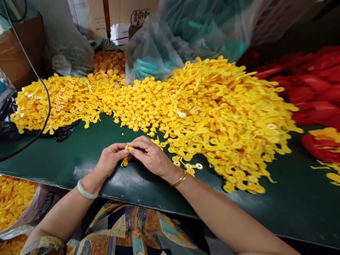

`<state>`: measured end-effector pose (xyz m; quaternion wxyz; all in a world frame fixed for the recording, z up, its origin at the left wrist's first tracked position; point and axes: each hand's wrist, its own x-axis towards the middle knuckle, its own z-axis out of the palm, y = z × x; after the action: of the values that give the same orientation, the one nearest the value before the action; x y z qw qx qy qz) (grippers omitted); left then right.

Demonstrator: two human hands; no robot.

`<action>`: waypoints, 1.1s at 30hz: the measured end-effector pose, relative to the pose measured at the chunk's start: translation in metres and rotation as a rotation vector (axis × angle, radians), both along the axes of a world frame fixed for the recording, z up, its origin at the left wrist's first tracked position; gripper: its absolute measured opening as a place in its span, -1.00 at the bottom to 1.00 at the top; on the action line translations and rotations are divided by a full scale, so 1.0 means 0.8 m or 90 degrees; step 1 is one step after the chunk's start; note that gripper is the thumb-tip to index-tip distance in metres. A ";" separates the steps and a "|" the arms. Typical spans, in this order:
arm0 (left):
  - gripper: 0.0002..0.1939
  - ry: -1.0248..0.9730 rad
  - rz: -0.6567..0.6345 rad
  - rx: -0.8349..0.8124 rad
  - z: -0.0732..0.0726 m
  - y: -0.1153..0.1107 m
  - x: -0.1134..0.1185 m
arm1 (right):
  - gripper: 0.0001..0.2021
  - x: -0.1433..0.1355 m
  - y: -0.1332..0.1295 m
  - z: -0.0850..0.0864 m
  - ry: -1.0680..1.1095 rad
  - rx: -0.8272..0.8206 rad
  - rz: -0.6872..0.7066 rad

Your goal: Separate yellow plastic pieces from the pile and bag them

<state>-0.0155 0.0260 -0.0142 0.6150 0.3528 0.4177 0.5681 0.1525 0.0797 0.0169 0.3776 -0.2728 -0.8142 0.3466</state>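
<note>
Both my hands meet over the green tabletop near its front edge. My left hand (pixel 111 159) pinches a small yellow plastic piece (pixel 125 162), part of which hangs below the fingertips. On the same piece, my right hand (pixel 152 155) closes its thumb and fingers from the other side. Just beyond the hands lies a wide heap of small yellow plastic parts (pixel 144 102), with rounder bits in the middle. Longer yellow strips with ring ends (pixel 231 118) are piled to the right. How the held parts fit together is hidden by the fingers.
The green table (pixel 56 157) carries a black cable (pixel 48 102) on the left. Red parts (pixel 318 86) lie at the right. Clear plastic bags (pixel 179 27) and a hanging orange tool (pixel 106 14) are behind. A container of yellow parts (pixel 9 201) stands at lower left.
</note>
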 end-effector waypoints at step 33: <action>-0.62 0.135 -0.029 0.011 0.006 -0.020 0.008 | -0.81 0.014 -0.030 -0.007 0.006 -0.235 -0.087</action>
<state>-0.0092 0.0100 -0.0091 0.5771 0.4256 0.4676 0.5168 0.1638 0.0554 0.0114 0.3476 -0.3905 -0.7146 0.4648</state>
